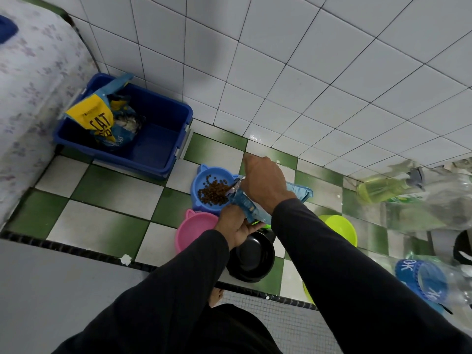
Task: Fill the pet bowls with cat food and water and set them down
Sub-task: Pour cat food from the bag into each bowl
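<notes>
- my bare foot (217, 296) on the grey step, nearest thing in view.
- black bowl (251, 255) just past the step edge, looks empty.
- my left hand (236, 229) sits above the black bowl, fingers curled round the lower end of the small blue food pouch (245, 203), gripping it.
- pink bowl (195, 232) left of that hand, cat-ear rim, nothing in it.
- lime green bowl (341, 229) to the right, partly behind my right sleeve, contents hidden; another lime edge low right, can't tell what it is.
- my right hand (264, 183) is closed on the pouch near its torn mouth, tipping it toward the blue bowl.
- blue bowl (213, 189), cat-ear rim, holds a pile of brown kibble (213, 191) right at the pouch mouth.
- clear water bottle with blue label (422, 278) lying at the right, a yellow-green spray bottle (383, 187) further back.
- blue plastic bin (132, 129) against the tiled wall, a big yellow and blue cat food bag (102, 118) slumped inside.
- count: four bowls for sure (black, pink, blue, lime), two food packs, one bin, two bottles i can make out.
- progress, my guess: early, one bowl has food, pink and black unfilled, no water seen in any bowl, all the water still left to do.
</notes>
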{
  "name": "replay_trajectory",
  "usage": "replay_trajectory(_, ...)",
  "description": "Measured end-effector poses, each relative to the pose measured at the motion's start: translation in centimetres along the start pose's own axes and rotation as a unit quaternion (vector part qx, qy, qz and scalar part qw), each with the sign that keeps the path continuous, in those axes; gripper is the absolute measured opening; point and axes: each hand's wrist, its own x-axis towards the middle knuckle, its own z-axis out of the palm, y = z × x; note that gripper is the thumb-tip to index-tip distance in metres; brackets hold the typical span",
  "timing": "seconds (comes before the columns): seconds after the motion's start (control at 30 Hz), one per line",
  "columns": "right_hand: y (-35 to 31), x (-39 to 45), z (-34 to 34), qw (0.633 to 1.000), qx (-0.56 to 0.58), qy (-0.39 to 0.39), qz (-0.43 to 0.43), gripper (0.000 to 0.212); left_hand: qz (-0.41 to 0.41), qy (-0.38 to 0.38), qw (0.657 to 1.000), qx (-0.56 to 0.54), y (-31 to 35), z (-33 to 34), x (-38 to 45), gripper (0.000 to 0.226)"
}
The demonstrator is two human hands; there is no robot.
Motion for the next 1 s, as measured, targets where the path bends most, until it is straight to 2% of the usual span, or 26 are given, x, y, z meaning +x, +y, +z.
replay_trajectory(0.33,0.2,-0.1,-0.1,1.0,0.008,0.006,-0.008,0.02,0.002,-0.002,1.0,0.014,0.0,0.2,0.0,0.019)
replay_trajectory(0.6,1.2,-0.7,0.1,1.0,0.026,0.017,-0.005,0.028,0.017,0.015,0.999,0.029,-0.3,0.5,-0.3,0.029)
replay_trajectory(0.83,2.8,-1.1,-0.3,0.998,0.051,0.02,0.017,0.028,0.041,0.04,0.997,0.052,-0.6,1.3,-0.8,0.033)
replay_trajectory(1.0,4.5,-1.6,-0.3,0.994,0.083,0.034,0.062,0.019,0.071,0.076,0.991,0.083,-1.4,2.2,-0.8,0.04)
